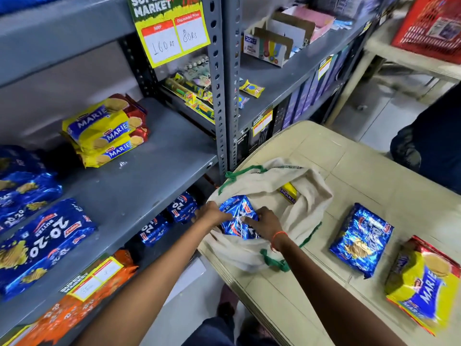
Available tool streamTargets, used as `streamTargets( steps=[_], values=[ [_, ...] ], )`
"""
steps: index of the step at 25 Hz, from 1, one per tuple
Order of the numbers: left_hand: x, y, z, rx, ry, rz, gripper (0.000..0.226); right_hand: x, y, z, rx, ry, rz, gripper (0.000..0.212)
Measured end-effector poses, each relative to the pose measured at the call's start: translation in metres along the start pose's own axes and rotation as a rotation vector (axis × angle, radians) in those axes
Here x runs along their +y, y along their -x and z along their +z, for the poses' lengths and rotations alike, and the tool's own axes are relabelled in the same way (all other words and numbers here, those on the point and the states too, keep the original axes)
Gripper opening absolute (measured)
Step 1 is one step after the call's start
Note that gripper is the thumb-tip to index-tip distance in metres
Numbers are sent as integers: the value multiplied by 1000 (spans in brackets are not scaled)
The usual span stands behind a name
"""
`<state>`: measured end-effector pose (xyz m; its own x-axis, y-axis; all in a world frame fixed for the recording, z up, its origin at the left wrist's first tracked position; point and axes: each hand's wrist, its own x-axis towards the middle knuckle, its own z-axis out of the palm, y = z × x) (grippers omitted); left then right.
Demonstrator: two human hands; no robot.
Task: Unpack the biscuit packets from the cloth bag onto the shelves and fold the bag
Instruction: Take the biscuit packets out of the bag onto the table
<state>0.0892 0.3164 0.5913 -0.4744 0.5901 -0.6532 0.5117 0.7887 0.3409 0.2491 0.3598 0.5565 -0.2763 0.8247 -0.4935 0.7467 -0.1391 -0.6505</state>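
Note:
A cream cloth bag [257,181] with green trim lies open on the beige table [349,168]. At its mouth sits a blue 20-20 biscuit packet [235,216], gripped from the left by my left hand [212,213] and from the right by my right hand [268,222]. A yellow Marie packet [289,192] peeks out deeper in the bag. On the table to the right lie a blue packet [361,239] and a yellow Marie packet [424,283]. The grey shelf [149,176] holds stacked Marie packets [107,131] and blue 20-20 packets [42,243].
A lower shelf carries more blue packets [169,221] and orange packets [74,310]. A grey upright post [219,96] stands between the shelf bays. Another person's leg [429,146] is at the table's far right. A red basket [434,23] sits on a far table.

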Motion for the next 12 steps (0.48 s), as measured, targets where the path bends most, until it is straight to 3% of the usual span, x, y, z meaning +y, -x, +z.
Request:
streamTargets(
  steps=[4, 7, 12],
  values=[
    [11, 5, -6, -28, 46, 151, 50, 12, 6, -16, -24, -412, 25, 54],
    [23, 10, -14, 1, 83, 277, 46, 12, 5, -30, -43, -623, -5, 45],
    [49, 24, -15, 120, 670, 398, 64, -8, 2, -58, 56, -936, -127, 16]
  ],
)
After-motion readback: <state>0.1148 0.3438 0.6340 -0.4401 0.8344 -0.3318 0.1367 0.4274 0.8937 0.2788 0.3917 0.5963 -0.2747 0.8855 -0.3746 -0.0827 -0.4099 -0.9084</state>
